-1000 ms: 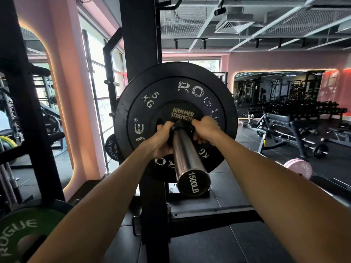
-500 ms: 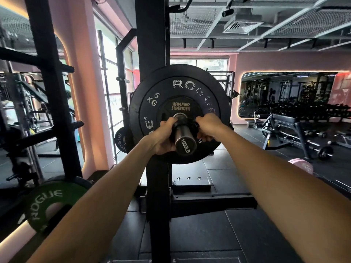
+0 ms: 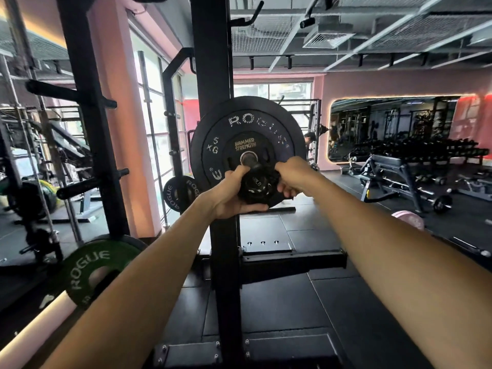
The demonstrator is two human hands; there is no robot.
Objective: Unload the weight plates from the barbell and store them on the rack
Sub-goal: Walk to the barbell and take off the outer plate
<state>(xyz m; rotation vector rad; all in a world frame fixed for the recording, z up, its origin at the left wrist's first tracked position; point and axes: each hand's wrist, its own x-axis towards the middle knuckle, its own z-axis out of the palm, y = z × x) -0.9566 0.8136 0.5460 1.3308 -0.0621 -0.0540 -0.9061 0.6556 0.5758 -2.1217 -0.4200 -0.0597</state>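
A large black Rogue 5 KG plate (image 3: 247,123) sits on the barbell sleeve (image 3: 249,158), which points straight at me. A smaller black Hammer Strength plate (image 3: 246,145) lies against its face. Both my hands hold a black collar (image 3: 258,183) ringed around the sleeve's outer end, in front of the plates. My left hand (image 3: 234,194) grips it from the left and below. My right hand (image 3: 294,174) pinches it from the right. The collar's fine detail is blurred.
The black rack upright (image 3: 213,62) stands right behind the plates. A second upright at the left carries storage pegs (image 3: 93,182), with a green Rogue plate (image 3: 90,265) low down. A small black Rogue plate (image 3: 178,193) hangs further back. A bench (image 3: 394,166) and a pink plate (image 3: 407,219) are at the right.
My hands have slid the collar from against the plates out along the sleeve to its end. The plates look farther away from me and sit more to the right.
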